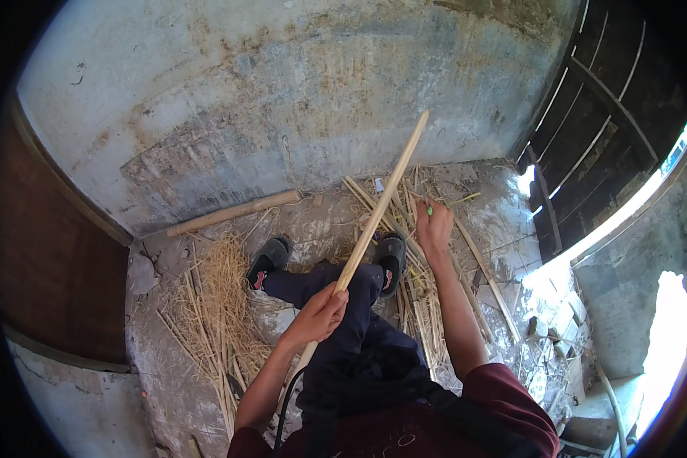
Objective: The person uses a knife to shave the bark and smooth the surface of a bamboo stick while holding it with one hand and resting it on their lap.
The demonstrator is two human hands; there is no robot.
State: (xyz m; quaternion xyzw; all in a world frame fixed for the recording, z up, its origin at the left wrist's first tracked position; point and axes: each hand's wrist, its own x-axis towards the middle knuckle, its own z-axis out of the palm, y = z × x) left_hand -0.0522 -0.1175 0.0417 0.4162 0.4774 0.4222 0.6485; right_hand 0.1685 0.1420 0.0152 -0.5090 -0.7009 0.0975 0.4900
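My left hand (319, 314) is closed around the lower part of a long, pale wooden strip (383, 206), which looks like split bamboo. The strip slants up and away to the right across my lap, its far end narrowing to a blunt point. Off to the right of the strip, my right hand (435, 227) is closed, apart from it. A bit of bright green (430, 211) shows at its fingers; the rest of what it grips is hidden. Beneath and around that hand lie loose strips (481, 259) on the floor.
A heap of fine shavings (225, 286) and thin strips lies left of my feet. A thick round pole (237, 212) rests along the base of the stained wall (320, 99). Broken bricks (565, 324) are piled at the right, below dark wooden boards (595, 130).
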